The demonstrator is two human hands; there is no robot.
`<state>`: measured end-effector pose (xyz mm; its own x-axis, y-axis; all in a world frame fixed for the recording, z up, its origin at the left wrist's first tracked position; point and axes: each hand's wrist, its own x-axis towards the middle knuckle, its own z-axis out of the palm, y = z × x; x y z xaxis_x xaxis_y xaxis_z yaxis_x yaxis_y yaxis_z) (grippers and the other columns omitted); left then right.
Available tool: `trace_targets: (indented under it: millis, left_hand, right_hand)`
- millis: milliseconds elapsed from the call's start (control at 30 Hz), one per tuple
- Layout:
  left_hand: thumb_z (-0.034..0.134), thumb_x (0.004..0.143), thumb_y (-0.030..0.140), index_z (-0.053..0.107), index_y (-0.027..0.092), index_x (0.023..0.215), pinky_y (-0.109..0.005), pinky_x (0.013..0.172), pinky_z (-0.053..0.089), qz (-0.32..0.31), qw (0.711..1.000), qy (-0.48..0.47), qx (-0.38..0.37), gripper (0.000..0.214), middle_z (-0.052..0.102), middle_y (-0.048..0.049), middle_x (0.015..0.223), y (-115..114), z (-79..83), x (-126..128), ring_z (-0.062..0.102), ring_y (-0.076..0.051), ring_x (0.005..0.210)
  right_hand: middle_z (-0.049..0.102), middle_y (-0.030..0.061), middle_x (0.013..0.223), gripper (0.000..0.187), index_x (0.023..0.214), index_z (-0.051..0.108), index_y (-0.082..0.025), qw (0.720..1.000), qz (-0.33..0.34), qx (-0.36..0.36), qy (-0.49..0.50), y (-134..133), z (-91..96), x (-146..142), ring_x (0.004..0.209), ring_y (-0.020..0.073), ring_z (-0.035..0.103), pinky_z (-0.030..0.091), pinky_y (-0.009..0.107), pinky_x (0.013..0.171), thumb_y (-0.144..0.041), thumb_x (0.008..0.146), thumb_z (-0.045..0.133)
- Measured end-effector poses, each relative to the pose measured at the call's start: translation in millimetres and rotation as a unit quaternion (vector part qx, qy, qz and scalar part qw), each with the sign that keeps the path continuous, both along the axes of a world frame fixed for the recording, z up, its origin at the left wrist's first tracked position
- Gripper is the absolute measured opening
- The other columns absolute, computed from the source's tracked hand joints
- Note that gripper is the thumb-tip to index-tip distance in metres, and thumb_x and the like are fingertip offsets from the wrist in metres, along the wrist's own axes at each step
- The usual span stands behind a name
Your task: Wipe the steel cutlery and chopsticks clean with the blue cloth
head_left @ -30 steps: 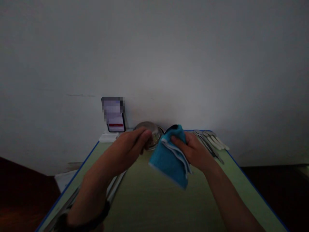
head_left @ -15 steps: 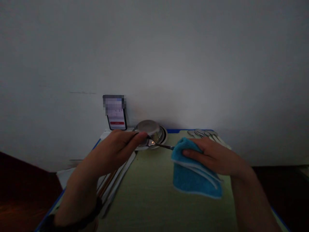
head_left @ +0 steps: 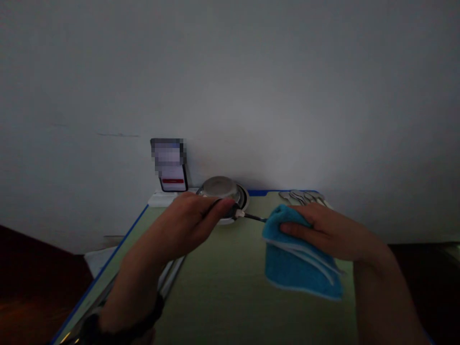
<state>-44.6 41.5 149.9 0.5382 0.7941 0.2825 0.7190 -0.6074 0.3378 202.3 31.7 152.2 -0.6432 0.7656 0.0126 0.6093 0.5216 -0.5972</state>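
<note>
Starting nearest, wearing a dark band (head_left: 122, 323) on the wrist between seven and eight o'clock, above the pale green worktop (head_left: 223, 287). Spotting long slim pieces (head_left: 175, 273) at seven, lying partly covered by the forearm. Pinching one end of a slender metal utensil (head_left: 255, 218) at five o'clock in the closed left hand (head_left: 194, 220), and hiding too much of that end for telling its shape. Clasping a folded blue cloth (head_left: 302, 258) in the right hand (head_left: 319, 232) at four, holding it around the utensil's other end and letting the white-edged folds hang toward five.

Looking just beyond the left hand, near the dial's centre, seeing a round metal bowl (head_left: 220, 184) sitting bottom up over a wider dish (head_left: 246, 197). Catching bunched spoons (head_left: 297, 195) between three and four, lying by the far edge. Seeing a phone (head_left: 173, 173) at nine, standing tilted back above a white base (head_left: 161, 199). Finishing farthest, at twelve, facing the grey wall (head_left: 230, 86).
</note>
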Motion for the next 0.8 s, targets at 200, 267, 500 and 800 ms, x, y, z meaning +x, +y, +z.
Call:
trace_targets:
  millis: [200,267,500,800]
  left_hand:
    - [0.031,0.092,0.036,0.060,0.016,0.068,-0.021,0.050,0.035,0.001,1.000,-0.020,-0.007,0.043,0.058,0.0000,0.055,-2.7,3.6,4.1,0.053,-0.011,0.051]
    - [0.032,0.091,0.035,0.059,0.017,0.066,-0.021,0.048,0.034,-0.022,0.999,-0.022,-0.007,0.041,0.057,0.0003,0.055,-2.7,3.8,5.6,0.053,-0.011,0.051]
    - [0.037,0.088,0.036,0.045,0.018,0.051,-0.019,0.041,0.029,0.039,0.994,-0.095,-0.047,0.042,0.036,0.0053,0.043,-2.3,6.2,-23.4,0.034,-0.007,0.039]
    - [0.032,0.087,0.047,0.045,0.018,0.053,-0.021,0.040,0.025,0.071,0.990,-0.095,-0.071,0.047,0.032,0.0048,0.045,-4.3,8.9,-19.9,0.032,-0.008,0.040]
  right_hand:
    - [0.060,-0.0013,0.069,0.027,0.076,0.056,-0.020,1.000,-0.015,0.024,0.002,-1.5,-2.3,-6.3,0.062,0.0114,0.055,0.039,0.024,0.059,-0.040,0.087,0.042]
    - [0.060,-0.0012,0.071,0.027,0.081,0.056,-0.020,0.999,-0.002,0.031,0.005,-2.4,-4.3,-20.8,0.063,0.0110,0.055,0.038,0.024,0.061,-0.040,0.088,0.039]
    - [0.059,-0.0025,0.068,0.023,0.078,0.056,-0.020,0.998,-0.016,0.049,0.020,-3.9,1.5,-10.8,0.059,0.0097,0.054,0.038,0.023,0.058,-0.036,0.088,0.042]
    - [0.059,-0.0019,0.069,0.027,0.075,0.054,-0.020,0.994,-0.067,0.076,0.034,-8.2,2.1,-10.7,0.060,0.0101,0.054,0.038,0.024,0.057,-0.041,0.086,0.042]
